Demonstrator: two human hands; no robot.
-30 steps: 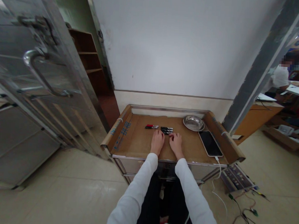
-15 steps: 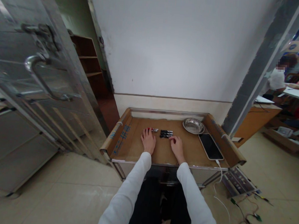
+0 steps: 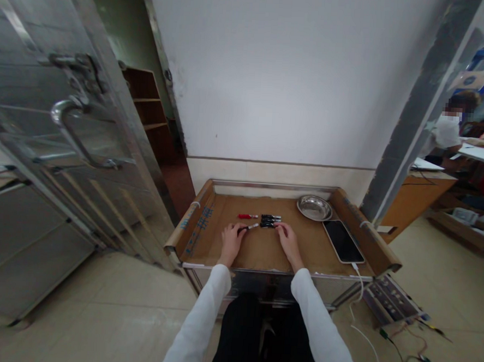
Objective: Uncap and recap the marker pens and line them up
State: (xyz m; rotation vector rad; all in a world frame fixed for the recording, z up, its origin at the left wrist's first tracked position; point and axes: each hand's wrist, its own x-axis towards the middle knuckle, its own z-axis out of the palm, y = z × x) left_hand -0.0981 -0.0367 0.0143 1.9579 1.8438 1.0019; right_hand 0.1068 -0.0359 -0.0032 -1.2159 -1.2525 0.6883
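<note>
I see a steel bowl (image 3: 314, 207) (contents unclear) at the cardboard-lined cart (image 3: 205, 239)'s far right, beside a charging phone (image 3: 342, 240). My left hand (image 3: 230, 242) pinches a dark marker (image 3: 250, 226) near the red marker (image 3: 248, 216); my right hand (image 3: 288, 239) touches the black markers (image 3: 271, 221), fingers together. White wall behind.

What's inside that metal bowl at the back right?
The metal bowl shows only its bare shiny bottom; nothing lies in it. What is under it is hidden, though it sits on the brown board beside the phone.
</note>
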